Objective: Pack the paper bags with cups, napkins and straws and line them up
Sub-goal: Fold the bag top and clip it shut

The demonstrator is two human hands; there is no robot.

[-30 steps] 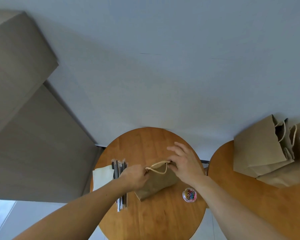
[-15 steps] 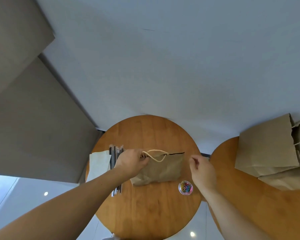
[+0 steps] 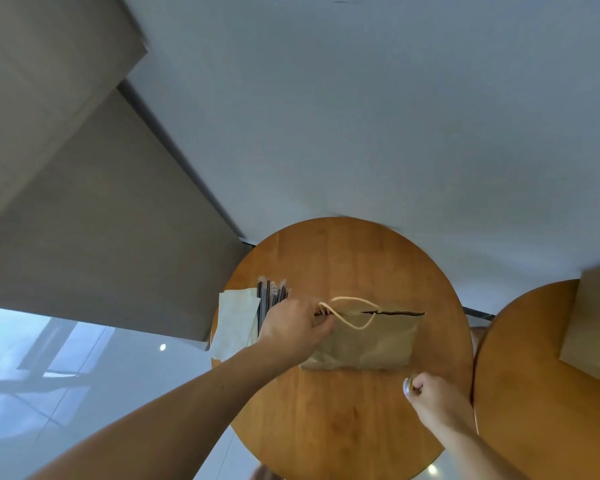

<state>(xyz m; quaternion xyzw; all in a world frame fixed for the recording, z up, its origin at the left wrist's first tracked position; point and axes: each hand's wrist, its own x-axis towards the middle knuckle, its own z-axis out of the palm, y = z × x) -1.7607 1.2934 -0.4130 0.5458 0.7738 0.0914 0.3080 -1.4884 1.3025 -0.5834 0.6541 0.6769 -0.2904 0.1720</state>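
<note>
Napkins (image 3: 234,323) and straws (image 3: 269,296) sat just left of the left hand (image 3: 291,329), which gripped the top corner of the paper bag (image 3: 368,341) by its handle. The bag sat on the surface (image 3: 343,427) between both hands. The right hand (image 3: 433,400), well apart from the left, was curled round a small round tub (image 3: 408,386).

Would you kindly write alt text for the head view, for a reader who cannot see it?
A person's left hand grips the top edge of a brown paper bag on a round wooden table, while the right hand curls over a small round container beside it. Napkins and straws lie to the left.
</note>
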